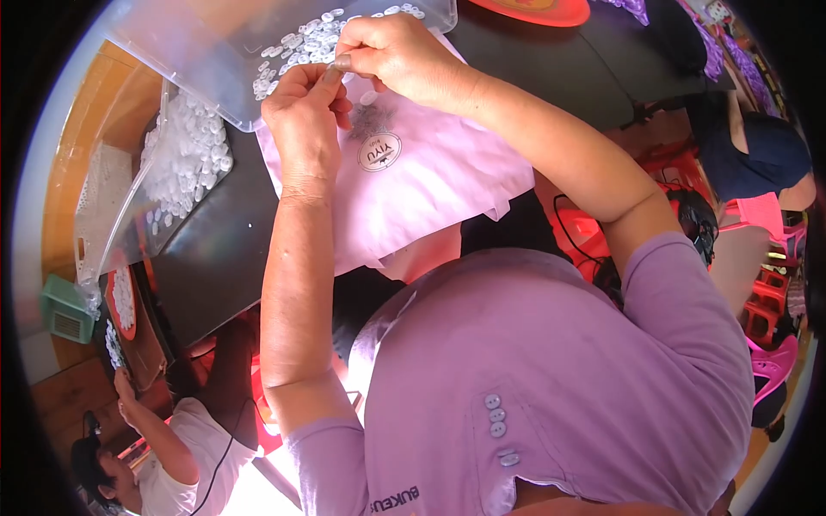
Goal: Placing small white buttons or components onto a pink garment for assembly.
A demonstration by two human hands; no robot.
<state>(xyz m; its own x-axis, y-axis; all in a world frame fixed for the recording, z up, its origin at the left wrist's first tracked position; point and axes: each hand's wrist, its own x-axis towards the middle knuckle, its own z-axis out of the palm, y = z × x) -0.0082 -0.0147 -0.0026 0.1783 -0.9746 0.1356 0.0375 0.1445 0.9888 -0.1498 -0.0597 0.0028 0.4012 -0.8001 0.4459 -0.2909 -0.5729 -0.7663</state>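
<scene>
My left hand (303,116) and my right hand (391,56) meet above a pale pink cloth (430,181) spread on the dark table (215,249). Their fingertips pinch together around a small item, perhaps a white button; it is too small to tell. The cloth carries a round printed label (379,151). Just beyond my hands stands a clear plastic tray (249,43) with several small white buttons (301,43) scattered in it.
A clear bag of white buttons (185,159) lies at the left of the table. A red plate (538,10) sits at the far edge. Another person (163,456) works at lower left, and someone else sits at right (757,163) near red stools (766,301).
</scene>
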